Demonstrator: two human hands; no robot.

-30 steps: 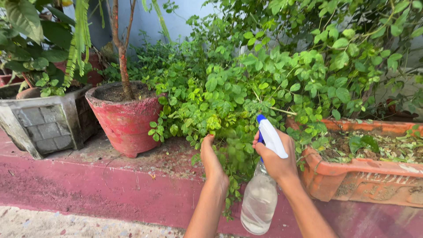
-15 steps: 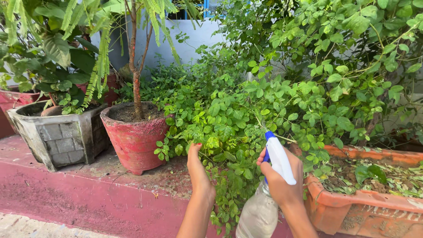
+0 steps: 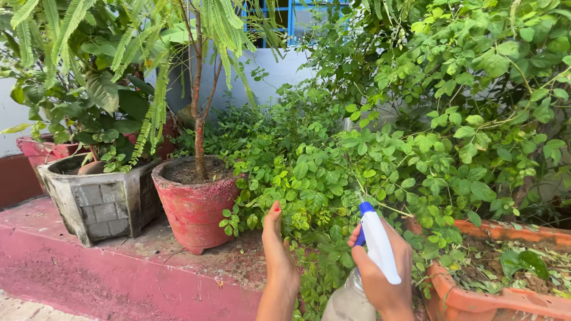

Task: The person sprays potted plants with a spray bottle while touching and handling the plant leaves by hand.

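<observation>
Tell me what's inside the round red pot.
The round red pot holds dark soil and a thin reddish trunk rising from it. Its right rim is hidden by leafy stems; roots cannot be seen.

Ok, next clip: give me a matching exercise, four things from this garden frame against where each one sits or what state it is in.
Things:
1. spray bottle
2. round red pot
3. square grey planter
4. orange trough planter

Places or states:
A. far left on the ledge
B. gripped in the right hand
C. lower right, soil strewn with dry leaves
D. holds a thin bare trunk, left of the left hand

Pairs: 1-B, 2-D, 3-A, 4-C
</observation>
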